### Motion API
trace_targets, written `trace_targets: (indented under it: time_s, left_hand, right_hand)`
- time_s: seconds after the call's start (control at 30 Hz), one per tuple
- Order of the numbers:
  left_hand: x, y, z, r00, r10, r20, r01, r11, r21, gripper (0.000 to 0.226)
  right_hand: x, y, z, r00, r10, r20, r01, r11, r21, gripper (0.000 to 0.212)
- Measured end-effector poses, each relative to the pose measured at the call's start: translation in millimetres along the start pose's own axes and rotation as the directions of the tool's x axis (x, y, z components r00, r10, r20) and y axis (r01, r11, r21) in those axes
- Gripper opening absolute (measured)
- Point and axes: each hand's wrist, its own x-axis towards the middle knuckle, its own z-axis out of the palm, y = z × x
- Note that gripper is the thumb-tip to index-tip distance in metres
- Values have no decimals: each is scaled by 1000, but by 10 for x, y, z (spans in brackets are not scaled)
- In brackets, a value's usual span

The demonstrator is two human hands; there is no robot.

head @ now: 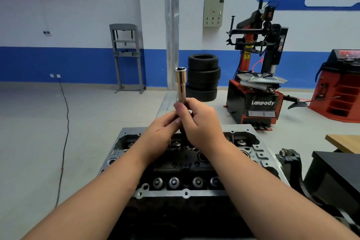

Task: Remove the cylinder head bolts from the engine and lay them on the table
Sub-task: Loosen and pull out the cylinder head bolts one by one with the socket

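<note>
Gripping 1 upright socket [180,84] above the engine [187,163], left hand [161,132] and right hand [198,122], fingers curled.

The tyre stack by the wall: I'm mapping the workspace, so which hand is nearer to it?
Right. The right hand grips the socket just below the tyre stack in view; the left hand holds the tool's lower end, further down and left.

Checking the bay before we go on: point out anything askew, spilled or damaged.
Nothing stands out. Both hands, left and right, hold a long socket upright above the open engine. No spill or breakage shows; the tyres sit stacked.
</note>
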Motion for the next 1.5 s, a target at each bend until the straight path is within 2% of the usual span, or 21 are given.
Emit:
trace_targets:
  time_s: [0.2, 0.4, 0.6, 0.8, 1.0, 1.23, 1.37, 1.5]
  left_hand:
    - [10, 10, 2, 1000, 9, -15, -8, 998, 61, 24]
    - [7, 16, 2, 1000, 20, -9, -20, 1000, -1, 34]
    - [-5, 40, 3, 1000, 15, -4, -15, 1000, 17, 21]
    - [-19, 54, 4, 1000, 23, -9, -23, 999, 27, 17]
    - [-12, 59, 7, 1000, -4, 19, 4, 1000, -4, 26]
    - [-16, 71, 21, 999, 41, -3, -40, 999, 20, 21]
    - [-20, 77, 14, 1000, 22, -9, -22, 1000, -17, 23]
    - [-13, 51, 11, 1000, 0, -5, 0, 1000, -29, 27]
  right_hand:
    - [-8, -15, -17, 1000, -2, -26, 2, 1000, 1, 22]
    - [-8, 4, -10, 996, -70, -54, 68, 997, -32, 21]
    - [-12, -19, -6, 1000, -23, -16, 23, 1000, 19, 26]
    - [1, 14, -3, 994, -26, -108, 30, 999, 42, 14]
    - [-7, 22, 4, 999, -44, 4, 44, 998, 39, 32]
    - [0, 5, -11, 995, -22, -100, 25, 999, 36, 17]
    - [-3, 5, -6, 997, -39, -64, 40, 999, 20, 11]
    - [-8, -18, -9, 999, 14, -43, -13, 999, 38, 27]
